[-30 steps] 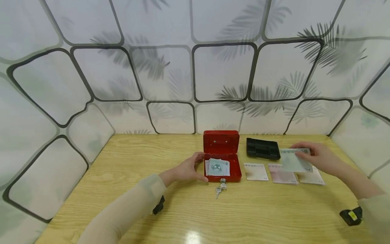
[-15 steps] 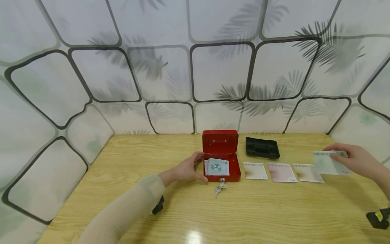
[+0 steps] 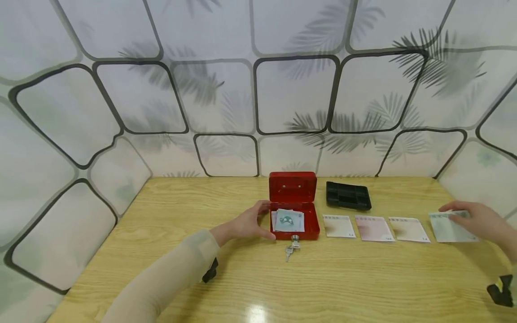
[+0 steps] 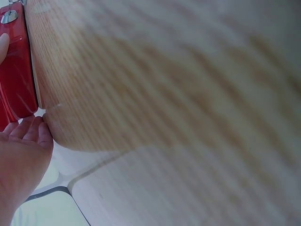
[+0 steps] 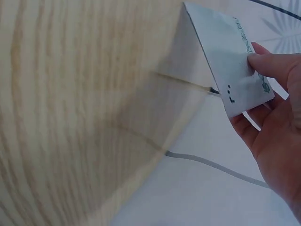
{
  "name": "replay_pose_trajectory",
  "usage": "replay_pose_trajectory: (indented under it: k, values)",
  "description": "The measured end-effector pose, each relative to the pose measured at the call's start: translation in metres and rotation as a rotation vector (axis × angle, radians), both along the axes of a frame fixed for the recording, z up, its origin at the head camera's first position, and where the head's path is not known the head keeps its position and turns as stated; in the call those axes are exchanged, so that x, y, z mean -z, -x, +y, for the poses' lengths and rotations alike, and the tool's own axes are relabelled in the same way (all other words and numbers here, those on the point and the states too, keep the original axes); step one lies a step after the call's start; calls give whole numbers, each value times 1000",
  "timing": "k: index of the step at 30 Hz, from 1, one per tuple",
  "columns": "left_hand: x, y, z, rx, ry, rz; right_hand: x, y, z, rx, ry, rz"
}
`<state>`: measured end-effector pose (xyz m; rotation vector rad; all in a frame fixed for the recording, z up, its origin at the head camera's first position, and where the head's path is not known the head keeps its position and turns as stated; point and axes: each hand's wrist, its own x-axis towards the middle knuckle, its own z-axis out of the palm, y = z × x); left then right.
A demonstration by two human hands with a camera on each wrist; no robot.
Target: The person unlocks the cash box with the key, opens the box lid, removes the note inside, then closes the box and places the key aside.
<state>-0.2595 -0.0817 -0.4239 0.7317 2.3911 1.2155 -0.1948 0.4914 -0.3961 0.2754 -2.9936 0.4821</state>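
A red cash box [image 3: 313,224] stands with its lid up, several banknotes [image 3: 291,221] lying inside. My left hand [image 3: 251,223] holds the box at its left side, thumb by the front corner and fingers toward the back. In the left wrist view, that hand [image 4: 26,155] reaches along the red side of the box. On the far right my right hand [image 3: 480,222] pinches a pale green banknote [image 3: 450,228] by its upper right part, thumb on top. The right wrist view has this note [image 5: 230,56] tilted, with part of it raised off the table.
Three banknotes lie in a row right of the box: a pale one [image 3: 338,226], a pink one [image 3: 374,229] and a brownish one [image 3: 409,229]. Behind them sits a black compartment tray [image 3: 348,195]. Keys [image 3: 289,252] hang from the box's front lock [image 3: 295,240]. Patterned wall cloth [image 3: 226,154] borders the table.
The right hand has carried the green banknote rightward past the brownish note, then lowered it to the row's right end. The left hand and the cash box have stayed in place.
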Motion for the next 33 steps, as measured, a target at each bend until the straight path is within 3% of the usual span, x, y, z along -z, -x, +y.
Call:
replay_pose_trajectory:
  k: [4,11,16,28,33]
  values:
    - [-1,0,0,-1,7,4,10,3,0,-16,8,61]
    - [-1,1,0,1,9,9,18,10,4,36,9,-24]
    - [-3,0,0,-5,2,1,23,12,3,37,12,7]
    - [-2,-1,0,-17,6,-3,31,13,7,118,45,-22]
    - [-2,-1,1,-20,23,-11,31,11,7,115,63,50]
